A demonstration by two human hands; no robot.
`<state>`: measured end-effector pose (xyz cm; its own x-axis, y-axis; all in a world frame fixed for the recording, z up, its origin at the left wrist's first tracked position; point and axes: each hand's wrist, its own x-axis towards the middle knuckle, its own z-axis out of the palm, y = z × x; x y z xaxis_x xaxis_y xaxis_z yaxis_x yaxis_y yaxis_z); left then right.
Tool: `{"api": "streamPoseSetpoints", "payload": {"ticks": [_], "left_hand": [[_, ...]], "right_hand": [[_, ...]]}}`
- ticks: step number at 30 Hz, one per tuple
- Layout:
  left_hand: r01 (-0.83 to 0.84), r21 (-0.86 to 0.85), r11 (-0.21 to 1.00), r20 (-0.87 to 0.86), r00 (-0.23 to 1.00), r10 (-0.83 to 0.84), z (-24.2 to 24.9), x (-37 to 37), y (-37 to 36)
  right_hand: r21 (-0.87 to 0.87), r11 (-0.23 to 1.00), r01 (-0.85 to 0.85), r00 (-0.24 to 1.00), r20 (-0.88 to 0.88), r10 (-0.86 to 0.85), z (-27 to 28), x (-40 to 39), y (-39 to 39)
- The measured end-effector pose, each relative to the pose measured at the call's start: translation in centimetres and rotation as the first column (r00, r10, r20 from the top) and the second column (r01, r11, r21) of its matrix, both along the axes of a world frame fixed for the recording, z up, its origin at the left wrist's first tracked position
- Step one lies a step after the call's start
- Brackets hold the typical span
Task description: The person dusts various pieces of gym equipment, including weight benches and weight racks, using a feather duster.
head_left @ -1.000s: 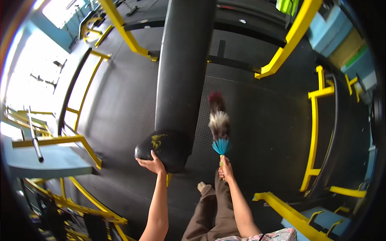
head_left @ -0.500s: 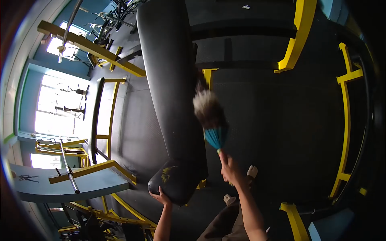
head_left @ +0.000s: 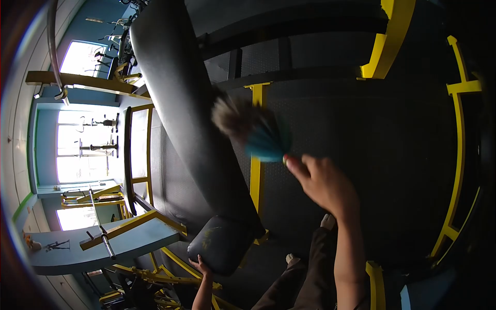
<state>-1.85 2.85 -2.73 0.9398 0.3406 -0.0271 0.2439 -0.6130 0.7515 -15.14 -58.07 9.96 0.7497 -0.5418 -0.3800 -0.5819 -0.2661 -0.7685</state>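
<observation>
A long black padded bench [head_left: 181, 103] runs from the top left down to the centre, and a smaller black headrest pad [head_left: 219, 243] with a faint yellow mark sits at its lower end. My left hand [head_left: 202, 267] rests with its fingers spread on the lower left edge of that pad. Wrapped round the handle of a feather duster [head_left: 266, 137], my right hand [head_left: 323, 181] is to the right of the bench. The duster has a teal part and blurred brown-grey feathers, whose tips are at the bench's right side.
Yellow frame bars [head_left: 382, 57] and a black crossbar [head_left: 305, 20] stand beyond the bench. Another yellow frame [head_left: 457, 155] is on the right. At left are a second bench [head_left: 128, 160], a barbell [head_left: 102, 227] and windows. My feet are on the dark floor [head_left: 403, 181].
My right hand has moved up and right, and the duster has swung leftward, its feathers now higher. My left hand stays on the pad. The view has shifted and tilted.
</observation>
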Motion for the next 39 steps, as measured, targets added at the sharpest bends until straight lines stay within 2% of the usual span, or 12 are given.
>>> {"api": "streamPoseSetpoints", "payload": {"ticks": [3, 4, 8, 11, 15, 19, 23, 26, 29, 34, 37, 39], "left_hand": [[-0.019, 0.088, 0.996, 0.021, 1.0, 0.017, -0.2, -0.2, -0.5], [-0.023, 0.006, 1.0, -0.001, 1.0, 0.023, -0.2, 0.0, -0.1], [-0.004, 0.075, 0.997, -0.05, 0.999, 0.008, -0.2, 0.1, 0.6], [-0.019, -0.076, 0.997, -0.04, 0.999, 0.016, -0.1, -0.3, -0.5], [-0.021, -0.078, 0.997, -0.068, 0.998, 0.016, -0.6, 0.3, 1.8], [-0.056, -0.124, 0.991, -0.095, 0.995, 0.044, -0.2, 0.3, 0.4], [-0.034, -0.117, 0.993, -0.085, 0.996, 0.024, -0.2, 0.6, 0.2], [-0.056, -0.118, 0.991, -0.082, 0.996, 0.046, -0.4, 0.3, 0.7], [-0.048, -0.101, 0.994, -0.07, 0.997, 0.041, -0.2, 0.5, 0.3], [-0.047, -0.084, 0.995, -0.039, 0.998, 0.044, -0.1, 0.0, -0.4], [-0.064, -0.077, 0.995, -0.052, 0.997, 0.06, -0.1, 0.0, -0.5], [-0.057, -0.063, 0.996, -0.048, 0.997, 0.054, 0.1, 0.0, -0.4]], "right_hand": [[0.033, 0.999, 0.042, 0.991, 0.123, -0.046, -0.4, 1.5, -4.2], [0.047, 0.998, 0.042, 0.992, 0.117, -0.048, -1.4, 1.3, -4.0], [0.218, 0.976, -0.031, 0.985, 0.174, -0.008, -8.9, -0.9, 1.3], [0.174, 0.982, -0.078, 0.978, 0.205, 0.042, -13.4, -3.3, 4.7], [0.17, 0.921, -0.35, 0.904, -0.197, 0.38, -12.8, -2.4, 1.5], [-0.181, 0.948, -0.261, 0.965, -0.072, 0.252, -7.2, 0.8, -4.5], [-0.387, 0.922, -0.002, 0.99, 0.131, 0.058, -2.0, 2.3, -8.5], [-0.358, 0.916, 0.181, 0.95, 0.305, -0.069, -1.4, 3.3, -9.4], [-0.341, 0.925, 0.165, 0.961, 0.267, -0.073, -3.3, 3.3, -6.9], [-0.113, 0.953, -0.282, 0.959, -0.037, 0.279, -6.5, -1.1, -1.0], [-0.142, 0.849, -0.509, 0.856, -0.191, 0.481, -6.4, -2.4, 0.1], [-0.204, 0.839, -0.504, 0.864, -0.148, 0.482, -6.0, -2.0, 0.2]]}}
